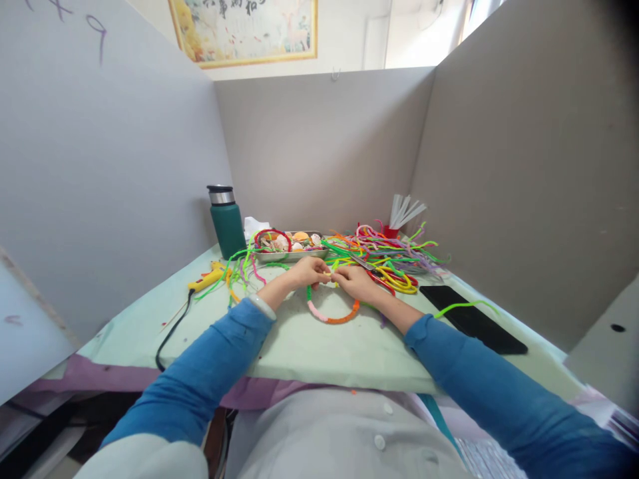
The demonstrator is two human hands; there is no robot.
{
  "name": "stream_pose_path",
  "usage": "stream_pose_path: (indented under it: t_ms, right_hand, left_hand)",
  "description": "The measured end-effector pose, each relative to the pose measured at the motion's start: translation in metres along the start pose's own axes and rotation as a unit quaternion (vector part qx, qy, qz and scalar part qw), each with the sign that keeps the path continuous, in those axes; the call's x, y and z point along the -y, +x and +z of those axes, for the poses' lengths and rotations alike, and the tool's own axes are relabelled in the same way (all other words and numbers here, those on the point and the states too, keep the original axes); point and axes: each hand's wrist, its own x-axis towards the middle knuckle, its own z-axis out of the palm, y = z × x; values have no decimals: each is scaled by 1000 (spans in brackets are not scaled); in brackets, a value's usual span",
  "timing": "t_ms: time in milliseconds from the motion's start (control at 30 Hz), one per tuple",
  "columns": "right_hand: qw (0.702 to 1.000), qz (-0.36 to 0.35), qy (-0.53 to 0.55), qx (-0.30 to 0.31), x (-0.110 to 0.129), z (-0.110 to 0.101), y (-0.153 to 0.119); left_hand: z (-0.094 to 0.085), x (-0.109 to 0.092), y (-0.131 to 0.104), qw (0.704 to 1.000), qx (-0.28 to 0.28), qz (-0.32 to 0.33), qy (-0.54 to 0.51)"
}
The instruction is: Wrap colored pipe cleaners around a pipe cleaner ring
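A ring wrapped in fuzzy pipe cleaner (327, 319), with green, pink and orange stretches, lies on the table in front of me. At its far side my left hand (308, 272) pinches a small pale yellow bit of pipe cleaner. My right hand (353, 282) meets it from the other side, thumb and fingers closed on the same yellow part. The fingertips almost touch, and they hide part of the ring's far side. Just behind my right hand, scissors (363, 263) rest on a heap of coloured pipe cleaners (399, 266).
A metal tray (294, 255) of shells stands at the back, beside a green bottle (227, 223). On the left lies a yellow glue gun (212, 276) with a black cord. A red cup (391, 231) holds white sticks. A black phone-like slab (474, 322) lies right. Grey partitions enclose the table.
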Motion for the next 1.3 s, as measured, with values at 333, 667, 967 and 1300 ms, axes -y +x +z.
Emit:
stream_pose_path:
  t_ms: [333,667,967,1300]
  right_hand:
    - [1000,6,-1,10,2,-2,0]
    - [1000,5,-2,14,2,-2,-1]
    - [1000,2,-6,20,4,-3,-1]
    - [1000,7,-6,21,3,-2,-1]
  left_hand:
    - [0,-1,-2,999,-1,21,39]
    - [0,-7,-6,998,-3,32,57]
    - [0,-4,-4,998,-5,23,57]
    - [-1,-3,-4,998,-3,33,62]
